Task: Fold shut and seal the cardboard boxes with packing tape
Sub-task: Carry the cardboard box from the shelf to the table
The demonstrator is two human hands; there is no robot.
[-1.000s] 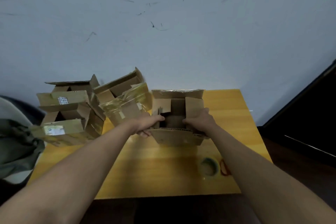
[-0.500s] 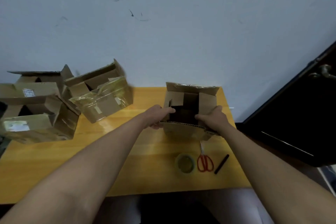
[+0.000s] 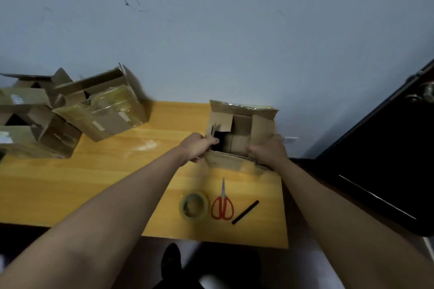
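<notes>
An open cardboard box [image 3: 239,124] stands at the far right of the yellow table [image 3: 94,183], its flaps up and its inside dark. My left hand [image 3: 199,148] grips the box's left wall, thumb over the rim. On the other side my right hand [image 3: 267,150] grips the right flap and wall. A roll of clear packing tape [image 3: 194,205] lies flat near the front edge, in front of the box.
Red-handled scissors [image 3: 222,204] and a black stick [image 3: 245,211] lie right of the tape. Several open, tape-covered boxes [image 3: 103,110] are piled at the table's left. A pale wall stands behind; a dark door [image 3: 387,159] is at right.
The box, held in both hands, has moved to the right along the table, away from the pile. The view has swung right, and the scissors and black stick have come into sight.
</notes>
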